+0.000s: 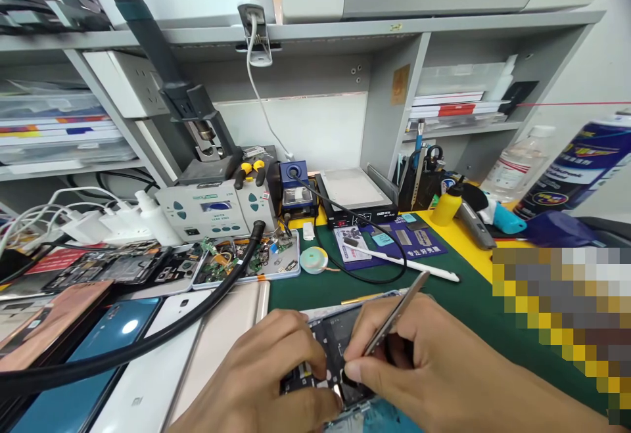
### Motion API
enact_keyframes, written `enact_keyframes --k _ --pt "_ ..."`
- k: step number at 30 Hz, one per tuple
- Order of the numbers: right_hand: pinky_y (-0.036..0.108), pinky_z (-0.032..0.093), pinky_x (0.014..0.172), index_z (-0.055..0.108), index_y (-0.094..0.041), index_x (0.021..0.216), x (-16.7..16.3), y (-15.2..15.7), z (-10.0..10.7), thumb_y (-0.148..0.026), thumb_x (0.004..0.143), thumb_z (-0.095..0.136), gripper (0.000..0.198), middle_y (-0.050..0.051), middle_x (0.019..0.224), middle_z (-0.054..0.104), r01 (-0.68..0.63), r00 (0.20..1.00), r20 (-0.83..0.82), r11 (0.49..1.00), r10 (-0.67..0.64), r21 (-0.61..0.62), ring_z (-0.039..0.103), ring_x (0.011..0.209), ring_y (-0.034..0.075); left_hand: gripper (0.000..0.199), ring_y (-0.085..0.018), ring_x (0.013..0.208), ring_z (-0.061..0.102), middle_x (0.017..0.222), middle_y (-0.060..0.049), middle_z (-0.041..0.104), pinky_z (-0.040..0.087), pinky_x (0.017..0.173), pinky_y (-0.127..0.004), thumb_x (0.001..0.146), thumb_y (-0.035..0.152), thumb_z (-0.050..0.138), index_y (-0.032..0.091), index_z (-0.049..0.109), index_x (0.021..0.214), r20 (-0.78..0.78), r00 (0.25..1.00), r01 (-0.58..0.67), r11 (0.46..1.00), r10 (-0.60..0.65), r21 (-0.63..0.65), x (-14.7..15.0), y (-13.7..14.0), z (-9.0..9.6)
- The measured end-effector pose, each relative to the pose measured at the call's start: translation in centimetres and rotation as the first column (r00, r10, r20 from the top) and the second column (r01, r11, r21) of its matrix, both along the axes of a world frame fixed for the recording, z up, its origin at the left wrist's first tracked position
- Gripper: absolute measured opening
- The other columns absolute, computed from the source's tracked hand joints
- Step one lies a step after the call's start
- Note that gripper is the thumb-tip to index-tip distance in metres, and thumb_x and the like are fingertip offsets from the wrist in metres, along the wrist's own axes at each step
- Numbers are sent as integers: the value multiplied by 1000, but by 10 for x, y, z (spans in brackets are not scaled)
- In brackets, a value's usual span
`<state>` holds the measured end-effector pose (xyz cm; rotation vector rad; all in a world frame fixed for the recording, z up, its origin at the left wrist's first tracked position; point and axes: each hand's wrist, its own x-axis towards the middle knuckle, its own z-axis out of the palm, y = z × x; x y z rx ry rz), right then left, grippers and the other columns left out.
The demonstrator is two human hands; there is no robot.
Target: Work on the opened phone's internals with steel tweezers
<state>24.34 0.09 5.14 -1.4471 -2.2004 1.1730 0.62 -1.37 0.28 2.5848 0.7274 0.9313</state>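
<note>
Slim metal tool (397,315), pinched in the right hand (426,354), slants down-left over the opened phone (335,337); left hand (276,367) touches the phone, grip unclear.

grips (271,367) (419,361) x2 | hld tool (398,313) x1 | ylw btl (447,207) x1

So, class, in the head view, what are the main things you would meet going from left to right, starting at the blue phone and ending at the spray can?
Blue phone, white MI-marked device, left hand, right hand, yellow bottle, clear plastic bottle, spray can.
</note>
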Motion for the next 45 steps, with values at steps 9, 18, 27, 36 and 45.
enact_keyframes --k 9,18,27,36,45 --pt "23 35 49 70 -23 80 -3 1 4 -25 88 61 12 -4 67 62 -11 999 -30 1000 10 -5 54 59 13 26 -21 86 58 94 -4 70 53 87 -43 91 10 58 28 69 106 13 1000 25 999 -25 38 -3 3 -3" --pt "23 41 51 74 -19 81 -7 9 7 -34 81 75 15 -3 59 61 120 973 -207 990 -102 74 55 56 15 30 -17 80 59 85 -2 64 54 95 -44 86 2 50 24 66 99 201 980 13 1000 -17 23 0 4 -9" --pt "25 39 49 71 -19 82 -4 16 6 -44 82 75 26 -5 55 55 270 906 -342 963 -250 11 52 51 15 29 -24 103 51 100 -5 60 42 101 -49 86 7 48 25 58 106 45 984 -174 985 174 -12 -3 -3 15" --pt "25 33 54 64 -19 82 2 14 6 -36 92 66 20 -7 59 49 218 889 -396 973 -229 -74 48 56 12 28 -26 108 47 106 -6 56 36 99 -47 85 15 51 25 57 110 -57 980 -188 982 189 15 -5 -2 16" --pt "25 34 55 66 -21 85 2 13 4 -36 95 62 19 -7 61 48 200 922 -322 976 -217 -86 49 58 13 28 -24 111 46 111 -4 54 32 102 -43 81 24 56 25 53 110 -51 961 -269 962 271 51 -1 -6 14"
